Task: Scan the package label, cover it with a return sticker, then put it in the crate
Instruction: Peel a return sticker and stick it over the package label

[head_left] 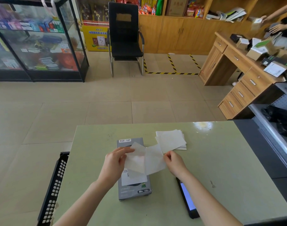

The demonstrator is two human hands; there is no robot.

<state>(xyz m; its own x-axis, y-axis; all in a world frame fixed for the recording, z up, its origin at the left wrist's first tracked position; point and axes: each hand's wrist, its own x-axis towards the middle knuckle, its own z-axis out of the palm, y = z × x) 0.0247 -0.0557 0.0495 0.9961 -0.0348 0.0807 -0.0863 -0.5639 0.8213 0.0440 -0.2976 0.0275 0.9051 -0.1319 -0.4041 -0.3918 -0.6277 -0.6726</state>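
Now peeling a return sticker [153, 160] above the grey package [133, 188]. Left hand [114, 162] pinching the backing [137, 158], right hand [174, 162] pinching the sticker's right edge. Both grips closed on paper.

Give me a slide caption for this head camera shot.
Both hands, left and right, peel a return sticker above the grey package.

Beige tiled floor [106, 95] beyond the hands; black chair [125, 38] ahead, glass display case [38, 38] far left, wooden desk [240, 75] far right.

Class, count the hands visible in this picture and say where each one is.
4: left hand and right hand hold a sticker sheet above the table; two belong to another person, top right.
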